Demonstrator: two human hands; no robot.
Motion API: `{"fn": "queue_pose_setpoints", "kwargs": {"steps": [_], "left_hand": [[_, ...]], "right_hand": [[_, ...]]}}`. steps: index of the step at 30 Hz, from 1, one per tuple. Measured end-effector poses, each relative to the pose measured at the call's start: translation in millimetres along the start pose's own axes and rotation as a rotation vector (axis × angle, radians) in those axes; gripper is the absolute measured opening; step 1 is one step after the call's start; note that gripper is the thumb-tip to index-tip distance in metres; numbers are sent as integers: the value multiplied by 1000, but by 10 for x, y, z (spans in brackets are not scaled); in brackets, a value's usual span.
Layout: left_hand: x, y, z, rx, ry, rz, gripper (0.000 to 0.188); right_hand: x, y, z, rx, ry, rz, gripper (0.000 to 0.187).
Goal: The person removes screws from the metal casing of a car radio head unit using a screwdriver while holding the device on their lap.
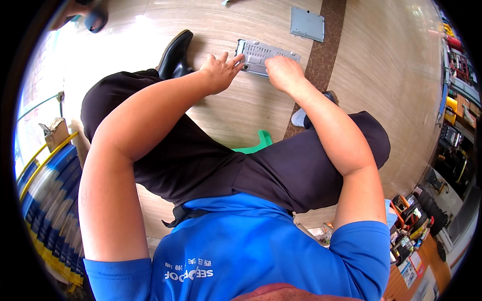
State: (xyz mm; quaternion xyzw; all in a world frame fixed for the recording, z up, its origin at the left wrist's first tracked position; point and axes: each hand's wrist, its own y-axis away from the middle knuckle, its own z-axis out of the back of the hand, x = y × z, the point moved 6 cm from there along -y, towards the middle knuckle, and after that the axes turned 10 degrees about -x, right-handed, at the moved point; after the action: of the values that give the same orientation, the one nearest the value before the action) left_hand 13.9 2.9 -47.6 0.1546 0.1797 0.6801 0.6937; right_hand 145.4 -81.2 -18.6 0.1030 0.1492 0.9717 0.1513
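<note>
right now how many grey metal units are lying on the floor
2. One grey metal chassis lies under both hands, left hand and right hand on it; a flat grey panel lies beyond it. Others may be hidden.

- We reach both bare forearms forward and down past our knees.
- Our left hand (pixel 220 70) lies palm down, fingers spread and extended toward the right.
- Our right hand (pixel 283 72) is curled, knuckles up, just beside the left.

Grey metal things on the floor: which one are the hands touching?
The nearer grey metal box, with holes along its side. The left hand and right hand both rest on it. The flat grey plate lies farther away, untouched.
</note>
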Motion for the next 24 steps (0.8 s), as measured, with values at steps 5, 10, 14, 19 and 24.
{"fn": "queue_pose_setpoints", "kwargs": {"steps": [5,10,14,19,24], "left_hand": [[24,-61,-30,-28,-28,16,59],[-15,-98,4,5,-14,20,59],[-32,-103,-23,-2,-15,32,59],[-48,-115,11,11,-2,35,60],[-31,-111,-5,12,38,47,60]], "right_hand": [[31,16,24,6,-11,18,16],[98,32,17,-83,-9,105,15],[151,32,54,-92,1,110,22],[117,14,1,-106,-1,122,15],[184,-16,37,-17,30,94,22]]}}
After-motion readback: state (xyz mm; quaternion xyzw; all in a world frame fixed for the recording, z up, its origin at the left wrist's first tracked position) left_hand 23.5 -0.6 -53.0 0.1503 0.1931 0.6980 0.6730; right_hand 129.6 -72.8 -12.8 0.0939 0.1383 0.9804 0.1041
